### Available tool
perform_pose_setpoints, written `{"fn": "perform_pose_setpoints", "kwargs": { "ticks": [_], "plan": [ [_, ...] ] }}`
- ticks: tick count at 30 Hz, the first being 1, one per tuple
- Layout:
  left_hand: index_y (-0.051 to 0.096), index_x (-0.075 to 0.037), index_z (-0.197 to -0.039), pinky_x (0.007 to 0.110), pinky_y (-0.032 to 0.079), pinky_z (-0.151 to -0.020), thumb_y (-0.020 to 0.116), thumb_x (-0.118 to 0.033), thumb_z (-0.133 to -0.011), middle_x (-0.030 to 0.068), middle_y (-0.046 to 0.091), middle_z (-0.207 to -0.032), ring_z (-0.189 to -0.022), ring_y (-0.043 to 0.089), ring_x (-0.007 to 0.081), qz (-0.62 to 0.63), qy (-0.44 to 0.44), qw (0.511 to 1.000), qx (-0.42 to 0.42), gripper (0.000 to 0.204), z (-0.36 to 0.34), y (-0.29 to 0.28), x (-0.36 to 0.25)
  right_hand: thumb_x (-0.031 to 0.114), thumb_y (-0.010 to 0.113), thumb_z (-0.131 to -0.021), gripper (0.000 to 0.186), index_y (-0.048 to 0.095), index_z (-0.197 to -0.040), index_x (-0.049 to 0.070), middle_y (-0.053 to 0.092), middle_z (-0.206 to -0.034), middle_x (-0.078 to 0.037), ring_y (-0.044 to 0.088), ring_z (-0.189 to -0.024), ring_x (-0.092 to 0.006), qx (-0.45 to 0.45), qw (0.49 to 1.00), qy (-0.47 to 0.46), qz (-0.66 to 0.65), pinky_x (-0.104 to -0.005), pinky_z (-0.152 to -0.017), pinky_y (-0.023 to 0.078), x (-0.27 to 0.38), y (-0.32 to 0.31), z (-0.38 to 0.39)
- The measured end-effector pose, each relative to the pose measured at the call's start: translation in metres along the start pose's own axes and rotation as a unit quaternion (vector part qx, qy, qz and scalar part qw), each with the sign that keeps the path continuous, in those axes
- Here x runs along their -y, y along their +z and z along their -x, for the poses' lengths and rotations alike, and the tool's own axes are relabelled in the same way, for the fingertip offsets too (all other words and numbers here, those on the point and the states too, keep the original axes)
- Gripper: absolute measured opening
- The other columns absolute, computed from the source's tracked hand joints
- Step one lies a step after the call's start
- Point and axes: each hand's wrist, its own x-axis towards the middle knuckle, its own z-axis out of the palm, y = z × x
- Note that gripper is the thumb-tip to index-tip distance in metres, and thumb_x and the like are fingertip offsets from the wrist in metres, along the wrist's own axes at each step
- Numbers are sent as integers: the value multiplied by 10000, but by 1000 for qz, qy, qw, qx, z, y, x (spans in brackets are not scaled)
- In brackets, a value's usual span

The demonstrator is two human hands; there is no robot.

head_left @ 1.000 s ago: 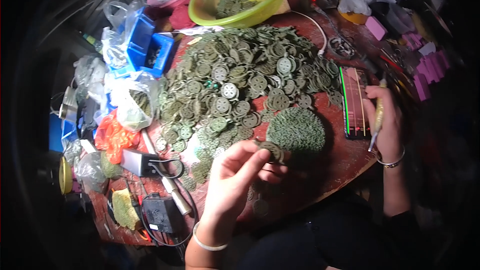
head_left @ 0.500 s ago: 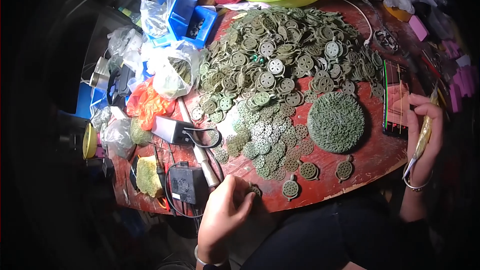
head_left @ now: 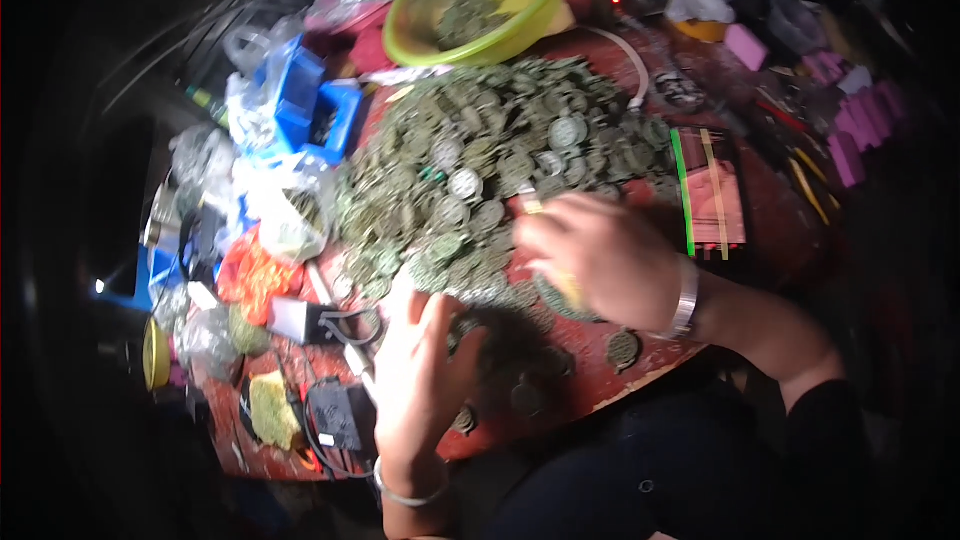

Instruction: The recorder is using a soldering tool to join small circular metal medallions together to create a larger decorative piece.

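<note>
Swinging in from the black, pink-screened phone (head_left: 718,195), the right hand (head_left: 612,265) grips a slim yellow pen-like tool (head_left: 570,285) beside heaped round grey-green metal discs (head_left: 500,120), so both hands are near them. The left hand's (head_left: 418,380) grip looks loosely parted; I can't tell what it holds.

We see a heap of grey-green round pieces (head_left: 480,145) spread beyond the left fingers (head_left: 437,323) and right fingers (head_left: 537,232), and a single disc (head_left: 623,349) lying flat on our side of the latter. We find a slim yellow tool (head_left: 569,287), blurred, in the right fingers, a round green pad (head_left: 556,306) partly hidden beneath.
</note>
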Motion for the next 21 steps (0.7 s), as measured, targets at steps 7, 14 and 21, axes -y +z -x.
{"fn": "perform_pose_setpoints", "kwargs": {
  "ticks": [7, 14, 21],
  "plan": [
    [643, -9, -999, 298, 551, -693, 733, 87, -687, 117, 589, -961, -804, 645, 231, 39, -34, 998, 35, 339, 9, -5, 14, 123, 619, -782, 200, 566, -948, 27, 640, -875, -119, 625, -876, -259, 101, 974, -30, 199, -378, -780, 486, -1, 42, -38],
    [679, -17, -983, 289, 543, -655, 702, 74, -745, 123, 651, -971, -745, 657, 220, 72, -24, 997, 8, 256, 4, 1, 21, 83, 604, -773, 211, 577, -961, -9, 637, -860, -146, 631, -845, -271, 98, 979, -16, 176, -388, -765, 500, -9, 42, -39],
    [700, 9, -877, 249, 513, -626, 710, 66, -766, 69, 686, -861, -750, 648, 144, 82, -48, 993, -67, 124, -6, 12, 15, 73, 587, -772, 211, 564, -954, -31, 604, -838, -139, 619, -822, -284, 70, 992, -2, 101, -383, -741, 512, -18, 56, -43]
  ]
}}
